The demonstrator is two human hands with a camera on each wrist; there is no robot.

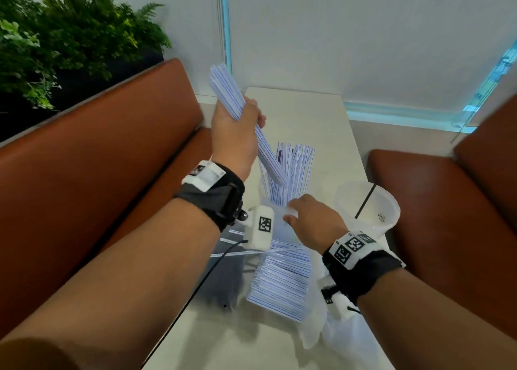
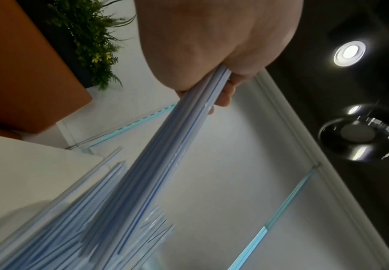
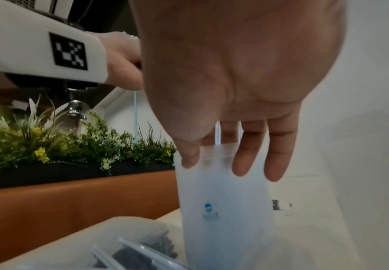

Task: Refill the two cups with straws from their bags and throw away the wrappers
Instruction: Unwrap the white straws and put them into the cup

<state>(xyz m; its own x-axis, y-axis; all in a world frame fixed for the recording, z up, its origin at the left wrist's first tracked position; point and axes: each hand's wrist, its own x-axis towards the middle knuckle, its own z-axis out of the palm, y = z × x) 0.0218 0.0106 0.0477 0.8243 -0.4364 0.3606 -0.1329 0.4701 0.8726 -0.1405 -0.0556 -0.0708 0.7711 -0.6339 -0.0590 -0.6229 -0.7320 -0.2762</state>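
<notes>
Straws (image 1: 222, 85) are tilting over the cup (image 3: 223, 210), left hand (image 1: 233, 130) gripping them. Right hand (image 1: 313, 220), fingers (image 3: 246, 155) straight, is touching its rim.

Brown booth seats (image 1: 98, 151), planter greenery (image 1: 56, 33), white walls (image 1: 335, 33).

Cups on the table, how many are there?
2. One cup stands mid-table, full of straws, touched by the right hand; the other cup stands to its right, nearly empty. Others may be hidden.
</notes>
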